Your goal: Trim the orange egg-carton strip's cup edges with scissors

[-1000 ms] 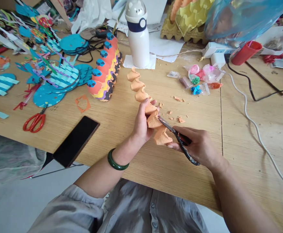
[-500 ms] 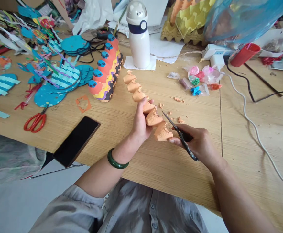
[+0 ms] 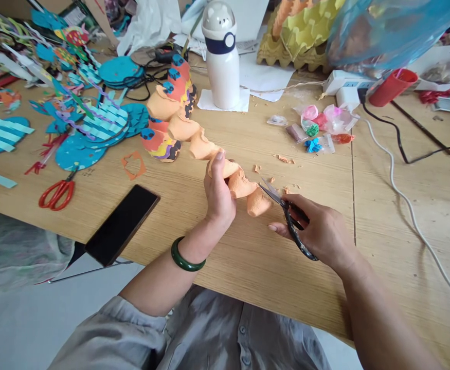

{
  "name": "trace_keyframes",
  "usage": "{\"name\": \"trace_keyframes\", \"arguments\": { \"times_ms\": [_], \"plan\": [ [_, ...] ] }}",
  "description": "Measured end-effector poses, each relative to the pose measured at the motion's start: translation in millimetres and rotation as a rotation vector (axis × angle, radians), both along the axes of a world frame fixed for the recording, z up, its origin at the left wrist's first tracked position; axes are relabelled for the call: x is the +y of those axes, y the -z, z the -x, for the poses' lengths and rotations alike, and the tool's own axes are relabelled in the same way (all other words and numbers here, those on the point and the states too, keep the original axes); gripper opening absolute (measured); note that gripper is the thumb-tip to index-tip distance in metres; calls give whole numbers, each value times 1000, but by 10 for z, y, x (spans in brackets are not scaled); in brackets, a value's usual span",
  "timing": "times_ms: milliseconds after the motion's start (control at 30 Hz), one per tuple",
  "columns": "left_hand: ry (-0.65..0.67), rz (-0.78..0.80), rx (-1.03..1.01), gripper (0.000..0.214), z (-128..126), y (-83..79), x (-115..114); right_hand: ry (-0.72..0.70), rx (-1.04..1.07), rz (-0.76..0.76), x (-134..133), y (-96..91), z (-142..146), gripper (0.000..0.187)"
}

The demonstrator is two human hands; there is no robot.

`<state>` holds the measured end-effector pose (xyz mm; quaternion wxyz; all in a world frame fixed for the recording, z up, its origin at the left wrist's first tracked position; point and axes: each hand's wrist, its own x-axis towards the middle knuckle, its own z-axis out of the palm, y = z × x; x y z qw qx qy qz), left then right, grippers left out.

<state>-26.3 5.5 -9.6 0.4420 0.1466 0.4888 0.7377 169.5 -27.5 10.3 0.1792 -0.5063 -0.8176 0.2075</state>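
A cluttered wooden desk point(image 3: 309, 298), seen from the wearer's head, with yellow egg trays point(image 3: 305, 31) and a white bottle point(image 3: 220, 72) toward its far edge. Near the middle of the front edge, the left hand point(image 3: 220, 200) has its fingers wrapped around an orange strip of egg-carton cups point(image 3: 241, 185), held above the desk and slanting toward the far left corner. From this angle the strip's far end overlaps a painted carton piece point(image 3: 180, 77); whether they touch is unclear. The right hand point(image 3: 327, 231) grips black-handled scissors point(image 3: 285, 205), blades slightly parted, tips at the ragged edge by the nearest cups. Orange scraps point(image 3: 285, 159) lie just beyond the blades. Toward the left edge are blue discs point(image 3: 80, 154) and red-handled scissors point(image 3: 57, 195); a dark phone point(image 3: 122, 226) rests at the front edge, left of the hands
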Motion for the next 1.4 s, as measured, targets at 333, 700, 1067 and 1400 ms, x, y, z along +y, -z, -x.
{"name": "trace_keyframes", "arguments": {
  "times_ms": [333, 700, 1067, 1400],
  "plan": [
    [-41, -13, -62, 25, -20, -65, -11, -17, 284, 349, 27, -56, -24, 60],
    [-5, -36, 13, 21, -33, 16, -19, 31, 564, 918, 29, -74, -69, 56],
    [-10, 34, -99, 22, 23, 21, 65, 51, 406, 306, 52, 5, -36, 52],
    [2, 36, -203, 26, 73, 33, 99, -151, -11, -379, 80, 48, -30, 32]
  ]
}}
